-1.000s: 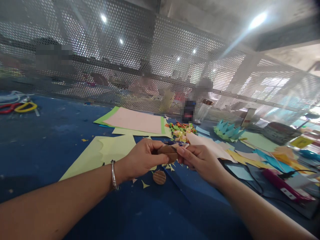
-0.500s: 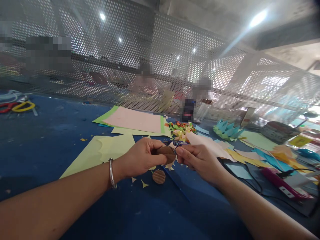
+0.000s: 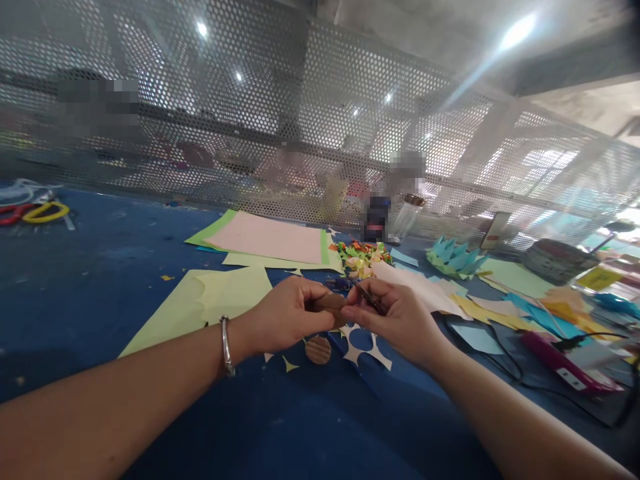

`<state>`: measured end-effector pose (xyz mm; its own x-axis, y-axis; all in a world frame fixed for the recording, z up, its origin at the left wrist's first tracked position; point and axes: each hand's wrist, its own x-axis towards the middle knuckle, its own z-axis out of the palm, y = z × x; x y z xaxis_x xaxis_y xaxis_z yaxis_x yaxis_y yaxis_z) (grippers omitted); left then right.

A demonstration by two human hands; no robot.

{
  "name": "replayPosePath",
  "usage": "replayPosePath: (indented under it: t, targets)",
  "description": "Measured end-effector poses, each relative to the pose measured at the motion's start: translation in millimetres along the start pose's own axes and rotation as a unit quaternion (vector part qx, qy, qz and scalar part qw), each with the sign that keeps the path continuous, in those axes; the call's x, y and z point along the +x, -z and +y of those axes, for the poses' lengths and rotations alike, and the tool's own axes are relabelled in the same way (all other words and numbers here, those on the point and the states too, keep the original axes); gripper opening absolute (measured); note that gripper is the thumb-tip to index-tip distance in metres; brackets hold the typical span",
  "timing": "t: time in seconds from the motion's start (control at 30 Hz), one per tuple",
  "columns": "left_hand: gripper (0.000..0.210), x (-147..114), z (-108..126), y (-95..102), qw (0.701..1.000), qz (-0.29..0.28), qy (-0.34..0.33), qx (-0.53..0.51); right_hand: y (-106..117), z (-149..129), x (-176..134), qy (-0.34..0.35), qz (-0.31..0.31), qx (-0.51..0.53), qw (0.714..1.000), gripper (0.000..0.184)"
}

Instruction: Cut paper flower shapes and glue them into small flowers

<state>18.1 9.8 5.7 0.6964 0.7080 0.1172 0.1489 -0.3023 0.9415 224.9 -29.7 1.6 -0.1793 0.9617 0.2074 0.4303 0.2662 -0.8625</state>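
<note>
My left hand (image 3: 295, 310) is closed, pinching a brown cardboard disc (image 3: 330, 303) between thumb and fingers. My right hand (image 3: 393, 317) is closed on a thin dark tool (image 3: 369, 295) whose kind I cannot make out. The right thumb and fingertips meet the disc's right edge. Just below the hands, another corrugated cardboard disc (image 3: 318, 350) lies on the blue table. Beside it is a pale paper scrap (image 3: 354, 348) with curved cut-outs.
Pink and green sheets (image 3: 270, 235) lie beyond my hands, with a pale yellow-green sheet (image 3: 170, 307) at the left. Colourful paper bits (image 3: 363, 257) are heaped ahead. Scissors (image 3: 46, 212) lie far left. A magenta power strip (image 3: 565, 363) with cables sits right, before a perforated metal screen (image 3: 280, 100).
My right hand has turned, and the thin dark tool now shows along its fingers. A cut-out paper scrap has come into view below the hands. The left hand keeps its disc.
</note>
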Motion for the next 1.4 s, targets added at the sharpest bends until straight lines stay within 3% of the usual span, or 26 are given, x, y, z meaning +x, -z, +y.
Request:
replayPosePath:
  t: [0.23,0.5,0.8,1.4]
  targets:
    - [0.014,-0.3,0.9,-3.3,0.991,0.061,0.05,-0.109,-1.7,-2.8,-1.5,0.022,0.047,0.024,0.998,0.024]
    - [0.022,1.1,-1.9,-8.9,0.983,0.096,-0.003,-0.155,-0.2,-3.7,-1.4,0.032,0.059,0.036,0.997,0.023]
    - [0.02,0.7,1.2,-7.3,0.979,0.095,-0.043,-0.175,6.2,-0.4,-4.0,0.074,0.035,0.023,0.996,0.042]
    - [0.006,-2.7,4.7,-8.2,0.976,0.064,-0.045,-0.202,8.9,-10.4,-8.0,0.075,0.021,-0.098,0.992,0.041]
